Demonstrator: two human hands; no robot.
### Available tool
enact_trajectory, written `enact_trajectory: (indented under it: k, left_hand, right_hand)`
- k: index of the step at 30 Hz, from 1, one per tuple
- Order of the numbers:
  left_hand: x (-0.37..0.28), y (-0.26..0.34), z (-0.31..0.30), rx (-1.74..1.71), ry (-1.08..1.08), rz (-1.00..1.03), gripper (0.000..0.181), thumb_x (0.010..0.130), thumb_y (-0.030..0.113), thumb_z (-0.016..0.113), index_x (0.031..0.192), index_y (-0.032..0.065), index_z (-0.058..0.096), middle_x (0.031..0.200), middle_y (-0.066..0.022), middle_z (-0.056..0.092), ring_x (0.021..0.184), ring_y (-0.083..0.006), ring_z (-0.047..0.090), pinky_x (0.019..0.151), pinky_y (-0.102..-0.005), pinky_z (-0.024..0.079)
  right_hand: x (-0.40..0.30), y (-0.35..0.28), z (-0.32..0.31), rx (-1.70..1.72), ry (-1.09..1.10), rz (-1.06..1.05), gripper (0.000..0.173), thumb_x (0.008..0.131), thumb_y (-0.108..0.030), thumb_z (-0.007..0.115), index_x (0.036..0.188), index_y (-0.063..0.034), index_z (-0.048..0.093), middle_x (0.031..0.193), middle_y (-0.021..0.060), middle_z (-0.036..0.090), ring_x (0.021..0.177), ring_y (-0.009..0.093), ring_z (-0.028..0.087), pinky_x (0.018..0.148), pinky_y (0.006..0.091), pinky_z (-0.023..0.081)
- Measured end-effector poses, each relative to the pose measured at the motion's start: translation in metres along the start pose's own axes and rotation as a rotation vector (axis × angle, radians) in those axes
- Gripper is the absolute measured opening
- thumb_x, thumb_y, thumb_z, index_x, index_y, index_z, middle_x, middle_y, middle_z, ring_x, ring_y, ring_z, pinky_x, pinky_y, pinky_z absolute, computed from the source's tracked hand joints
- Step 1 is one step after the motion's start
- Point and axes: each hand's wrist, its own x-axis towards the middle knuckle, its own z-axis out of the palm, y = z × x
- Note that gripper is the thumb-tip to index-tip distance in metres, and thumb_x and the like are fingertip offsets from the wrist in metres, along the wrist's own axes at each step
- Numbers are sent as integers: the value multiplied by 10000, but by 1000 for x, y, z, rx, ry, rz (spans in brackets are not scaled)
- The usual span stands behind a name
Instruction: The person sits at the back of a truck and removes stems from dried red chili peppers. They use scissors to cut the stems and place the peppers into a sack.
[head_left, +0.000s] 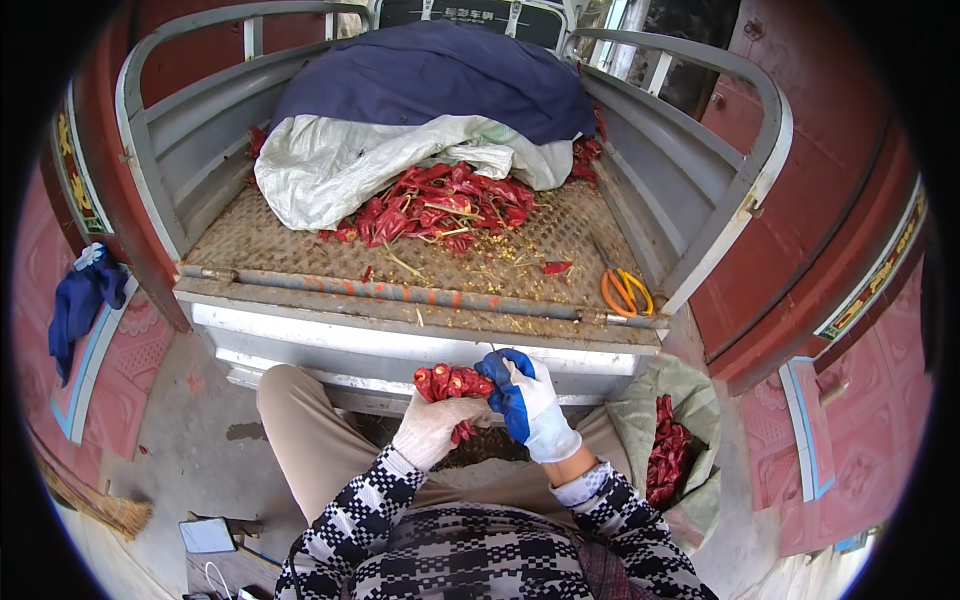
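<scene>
A bunch of dried red chili peppers (450, 381) is gripped in my left hand (431, 431), which wears a cream knit glove. Some cut-looking pale ends face up on the bunch, and a red tip pokes out below my palm. My right hand (529, 401), in a white glove with blue coating, pinches at the bunch's right end. A thin stem sticks up above its fingers; what else they hold is hidden. Beyond both hands, a pile of dried red chilies (450, 202) spills from a white woven sack (330, 169) onto the cart bed (262, 232).
Orange-handled scissors (624, 292) lie at the bed's right front corner. Dark blue cloth (442, 75) covers the sack. Beside my right leg stands an open woven sack (630, 409) holding chilies. A broom (112, 510) and a phone (206, 535) are at lower left. Metal side rails (776, 142) flank the bed.
</scene>
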Motion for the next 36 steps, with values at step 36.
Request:
enact_trajectory:
  k: [36]
  left_hand:
    - [50, -38, 168, 12, -112, -306, 249, 869, 19, 612, 1115, -5, 577, 931, -105, 651, 814, -215, 660, 727, -389, 579]
  right_hand:
    - [-53, 127, -80, -1041, -75, -149, 279, 870, -324, 552, 916, -83, 684, 889, 166, 686, 849, 364, 657, 770, 457, 503]
